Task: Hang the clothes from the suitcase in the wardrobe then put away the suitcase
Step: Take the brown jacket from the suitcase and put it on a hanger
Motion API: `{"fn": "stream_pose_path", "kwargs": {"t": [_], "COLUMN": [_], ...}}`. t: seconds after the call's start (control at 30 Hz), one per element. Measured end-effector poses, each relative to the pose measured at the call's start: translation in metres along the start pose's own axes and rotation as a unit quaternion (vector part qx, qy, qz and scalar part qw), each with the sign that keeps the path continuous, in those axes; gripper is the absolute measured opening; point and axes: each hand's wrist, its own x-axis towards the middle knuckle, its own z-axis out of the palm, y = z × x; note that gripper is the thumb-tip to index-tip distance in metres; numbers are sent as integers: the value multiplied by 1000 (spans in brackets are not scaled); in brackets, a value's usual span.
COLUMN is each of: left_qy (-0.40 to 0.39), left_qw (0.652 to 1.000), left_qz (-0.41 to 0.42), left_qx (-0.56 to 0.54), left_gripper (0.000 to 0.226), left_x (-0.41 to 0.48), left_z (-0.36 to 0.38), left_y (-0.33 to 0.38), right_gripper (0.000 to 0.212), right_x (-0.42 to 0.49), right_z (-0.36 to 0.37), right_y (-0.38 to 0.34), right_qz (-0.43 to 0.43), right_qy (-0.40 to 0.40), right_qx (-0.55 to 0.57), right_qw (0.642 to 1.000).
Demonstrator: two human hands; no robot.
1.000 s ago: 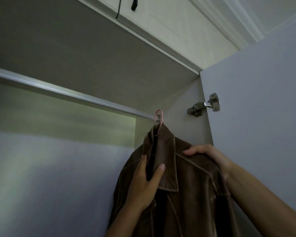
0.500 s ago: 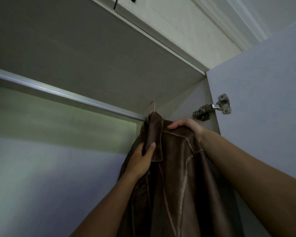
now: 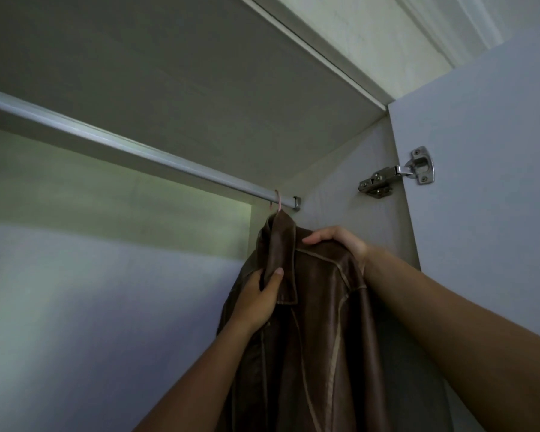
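A brown leather jacket [image 3: 318, 322] hangs on a pink hanger [image 3: 278, 201], whose hook sits over the metal wardrobe rail [image 3: 138, 151] at its far right end. My left hand [image 3: 258, 300] grips the jacket's collar and front edge, thumb on the lapel. My right hand [image 3: 337, 241] holds the jacket's right shoulder from above, fingers curled over it. The hanger's body is hidden inside the jacket. The suitcase is out of view.
The wardrobe's top panel [image 3: 169, 73] lies close above the rail. The open door [image 3: 487, 182] stands at the right, with a metal hinge [image 3: 396, 176] on the side wall. The rail to the left of the jacket carries nothing.
The jacket went up and back into the wardrobe, and the hanger's hook now sits over the rail's right end. Both hands rose with it and kept their hold.
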Motion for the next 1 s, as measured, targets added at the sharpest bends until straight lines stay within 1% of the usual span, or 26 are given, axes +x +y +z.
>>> {"fn": "stream_pose_path", "kwargs": {"t": [0.1, 0.17, 0.27, 0.33, 0.4, 0.53, 0.6, 0.67, 0.77, 0.8, 0.9, 1.0], "left_qy": [-3, -5, -10, -11, -7, 5, 16, 37, 47, 53, 76, 105], "left_qw": [1000, 1000, 1000, 1000, 1000, 999, 999, 999, 998, 997, 995, 991], "left_qz": [-4, -8, -7, -5, -5, 2, 3, 4, -11, -19, -54, -71], "left_qx": [17, 20, 8, 7, 16, 34, 35, 37, 39, 44, 45, 46], "left_gripper": [69, 72, 68, 68, 68, 58, 53, 43, 26, 25, 42, 39], "left_x": [-7, -13, -21, -25, -29, -48, -64, -81, -112, -125, -165, -210], "left_z": [-1, -3, -6, -8, -13, -28, -37, -45, -61, -64, -69, -64], "left_y": [-4, -4, -2, -2, -1, 6, 13, 26, 46, 55, 78, 101], "right_gripper": [29, 37, 50, 54, 52, 50, 41, 34, 37, 39, 36, 27], "right_x": [-8, -12, -20, -28, -37, -57, -69, -86, -105, -114, -139, -164], "right_z": [-3, -7, -11, -12, -13, -14, -14, -16, -21, -23, -27, -27], "right_y": [3, 4, 3, 3, 3, 2, -1, -7, -15, -16, -13, -2], "right_qz": [6, 13, 20, 22, 21, 16, -7, -41, -90, -100, -136, -185], "right_qy": [17, 32, 53, 59, 66, 82, 106, 117, 117, 114, 102, 87], "right_qx": [-16, -30, -51, -64, -62, -32, -32, -35, -50, -55, -63, -61], "right_qw": [1000, 999, 997, 996, 996, 996, 994, 992, 988, 987, 983, 977]}}
